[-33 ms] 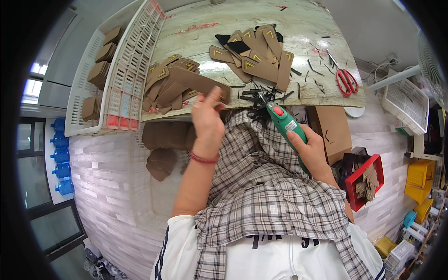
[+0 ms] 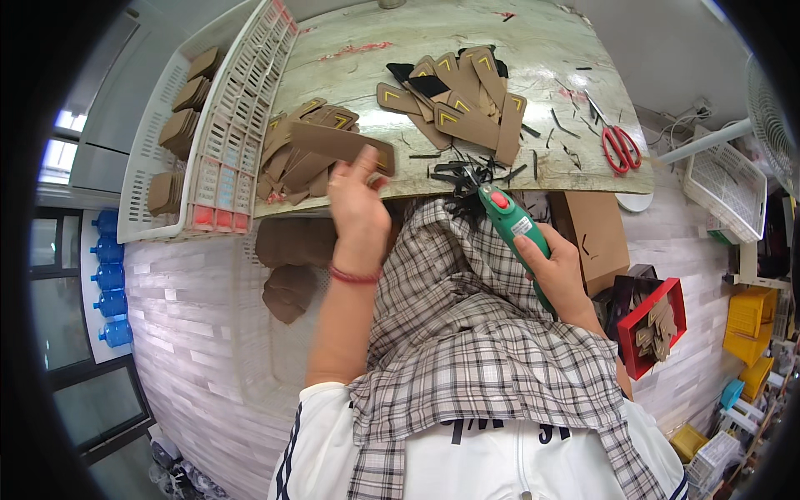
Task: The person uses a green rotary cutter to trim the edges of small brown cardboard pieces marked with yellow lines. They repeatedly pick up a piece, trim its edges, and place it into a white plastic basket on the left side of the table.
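Two hands show in my head view: left of centre, the left hand [image 2: 360, 200] pinches a brown strip [image 2: 333, 143] at its right end; right of centre, the right hand [image 2: 557, 268] wraps a green tool [image 2: 510, 218] beside black scraps [image 2: 446, 176].

Partly lost to blur, cover and cropping
The left hand [image 2: 360, 204] is blurred, its grip covering part of the long brown piece [image 2: 327, 140]; the right hand [image 2: 557, 265] hides part of the green tool [image 2: 505, 208], whose label [image 2: 522, 226] is too small to read and whose tip is hard to tell among black scraps [image 2: 454, 182]. The desk [image 2: 467, 21] covers the upper part of the brown stack [image 2: 287, 243] at nine o'clock. Cropping cuts a small object [image 2: 389, 3] at twelve and the fan [image 2: 765, 108] at two; the dark bundle [image 2: 196, 483] at seven is indistinct.
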